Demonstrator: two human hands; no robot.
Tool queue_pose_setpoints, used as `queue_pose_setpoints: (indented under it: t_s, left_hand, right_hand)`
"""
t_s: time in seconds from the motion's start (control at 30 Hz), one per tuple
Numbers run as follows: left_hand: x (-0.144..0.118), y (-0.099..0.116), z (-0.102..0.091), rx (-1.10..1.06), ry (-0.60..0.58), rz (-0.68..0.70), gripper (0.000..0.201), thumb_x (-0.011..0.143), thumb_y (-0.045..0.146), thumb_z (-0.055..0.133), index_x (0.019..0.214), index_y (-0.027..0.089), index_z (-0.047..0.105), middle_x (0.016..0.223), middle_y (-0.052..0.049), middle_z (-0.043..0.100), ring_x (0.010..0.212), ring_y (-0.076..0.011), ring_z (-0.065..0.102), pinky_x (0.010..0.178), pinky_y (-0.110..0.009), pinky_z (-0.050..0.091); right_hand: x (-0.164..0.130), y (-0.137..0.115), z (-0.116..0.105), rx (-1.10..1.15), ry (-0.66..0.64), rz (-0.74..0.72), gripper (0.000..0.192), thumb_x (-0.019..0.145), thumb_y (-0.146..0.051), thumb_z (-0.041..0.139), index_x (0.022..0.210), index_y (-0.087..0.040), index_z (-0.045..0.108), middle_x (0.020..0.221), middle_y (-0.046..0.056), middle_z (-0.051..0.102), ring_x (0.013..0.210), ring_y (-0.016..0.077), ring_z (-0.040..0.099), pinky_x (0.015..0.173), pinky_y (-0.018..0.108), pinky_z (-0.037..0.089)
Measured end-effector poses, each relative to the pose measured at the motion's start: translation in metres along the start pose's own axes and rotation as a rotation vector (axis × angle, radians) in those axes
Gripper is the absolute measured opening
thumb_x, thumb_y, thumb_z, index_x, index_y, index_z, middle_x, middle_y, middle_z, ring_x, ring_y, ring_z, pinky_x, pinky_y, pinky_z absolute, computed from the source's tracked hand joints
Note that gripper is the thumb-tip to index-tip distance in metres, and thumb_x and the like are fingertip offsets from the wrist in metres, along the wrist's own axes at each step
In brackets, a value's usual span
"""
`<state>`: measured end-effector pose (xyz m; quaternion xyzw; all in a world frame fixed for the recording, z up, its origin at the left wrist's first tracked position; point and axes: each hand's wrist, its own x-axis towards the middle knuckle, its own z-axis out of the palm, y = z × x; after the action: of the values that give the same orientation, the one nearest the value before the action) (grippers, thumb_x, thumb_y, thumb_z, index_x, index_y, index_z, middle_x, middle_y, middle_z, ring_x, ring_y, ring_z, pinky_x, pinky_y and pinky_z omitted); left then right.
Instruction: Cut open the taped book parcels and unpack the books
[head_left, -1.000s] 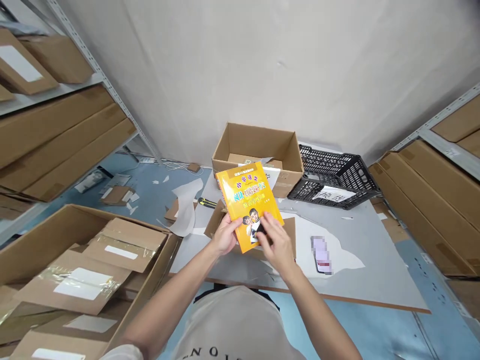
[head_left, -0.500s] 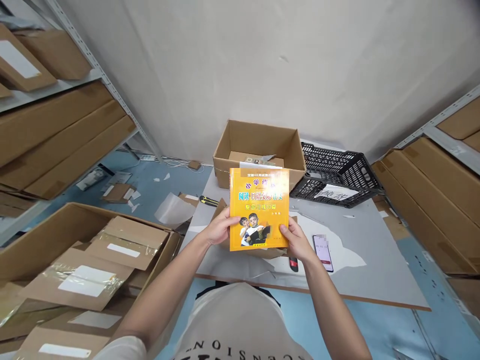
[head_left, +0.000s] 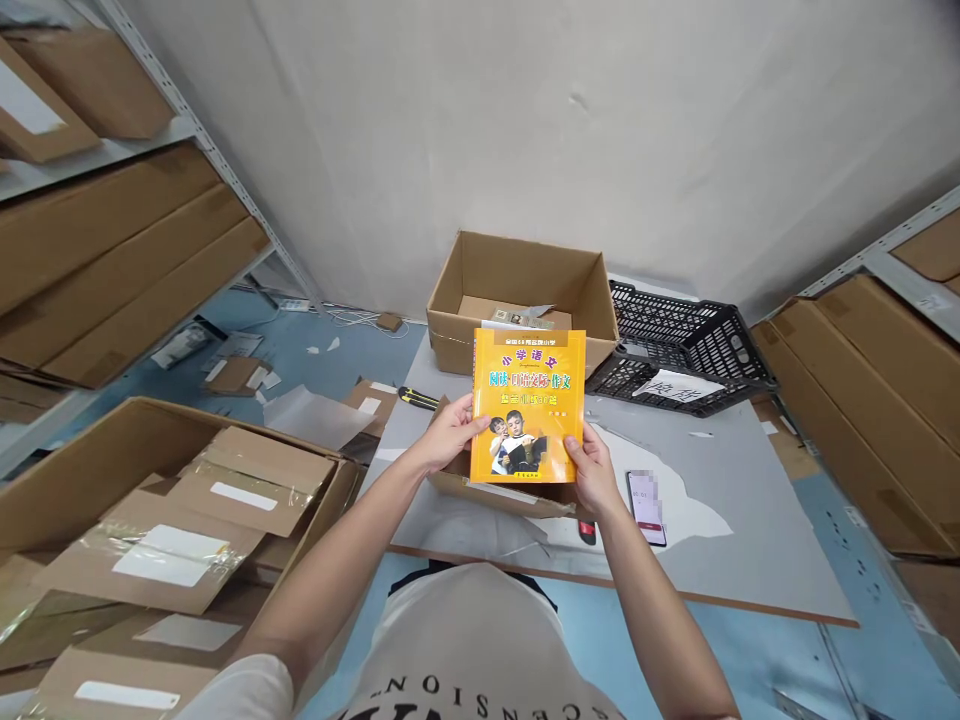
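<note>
A yellow-orange book point(head_left: 529, 405) with Chinese lettering and a picture of two children faces me, held up over the table. My left hand point(head_left: 452, 432) grips its left edge, thumb on the cover. On the right edge, my right hand point(head_left: 594, 468) has its thumb on the cover too. Beneath the book lies a small cardboard package point(head_left: 487, 495), partly hidden by it. Behind stands a large cardboard box point(head_left: 450, 345) with printed items inside. A red-and-black cutter point(head_left: 586, 532) rests near my right hand.
On the table point(head_left: 765, 540) are a phone point(head_left: 646, 508), a yellow-and-black cutter point(head_left: 418, 398) and a black plastic crate point(head_left: 682, 345) with a paper label. A big carton point(head_left: 330, 490) of packages stands at left. Shelves with boxes point(head_left: 112, 260) flank both sides.
Both hands have moved the book slightly up and to the right. Its glare has gone, so the title shows clearly, and more of the package beneath shows.
</note>
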<state>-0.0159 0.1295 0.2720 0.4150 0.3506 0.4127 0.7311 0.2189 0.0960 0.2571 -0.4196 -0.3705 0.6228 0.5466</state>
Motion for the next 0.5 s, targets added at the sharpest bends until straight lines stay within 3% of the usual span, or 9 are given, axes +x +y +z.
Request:
queue_pose_setpoints:
  t_s: [0.17,0.33,0.5]
  left_hand:
    - [0.004,-0.008,-0.012,0.064,0.104,-0.001,0.062,0.074,0.042,0.068,0.127,0.021,0.045,0.105,-0.01,0.068,0.091,-0.0226,0.067,0.083,-0.041,0.052]
    - [-0.003,-0.03,-0.05,0.427,0.281,0.127,0.055,0.075,0.045,0.065,0.12,0.015,0.052,0.112,-0.015,0.065,0.103,-0.0241,0.063,0.096,-0.043,0.045]
    - [-0.017,-0.04,-0.075,0.815,0.453,0.263,0.039,0.084,0.039,0.052,0.115,0.015,0.057,0.115,-0.012,0.064,0.108,-0.0226,0.06,0.098,-0.039,0.045]
  right_hand:
    - [0.037,-0.01,-0.012,0.016,0.019,-0.026,0.043,0.071,-0.037,0.072,0.111,-0.025,0.059,0.11,0.004,0.068,0.098,0.0233,0.065,0.083,0.037,0.054]
    - [0.149,-0.05,-0.035,-0.051,0.025,-0.115,0.036,0.074,-0.03,0.069,0.108,-0.023,0.059,0.102,0.005,0.071,0.094,0.0214,0.066,0.079,0.035,0.055]
    - [0.254,-0.075,-0.045,-0.102,0.093,-0.065,0.023,0.09,-0.022,0.045,0.111,-0.023,0.055,0.1,0.002,0.07,0.087,0.0151,0.068,0.076,0.034,0.056]
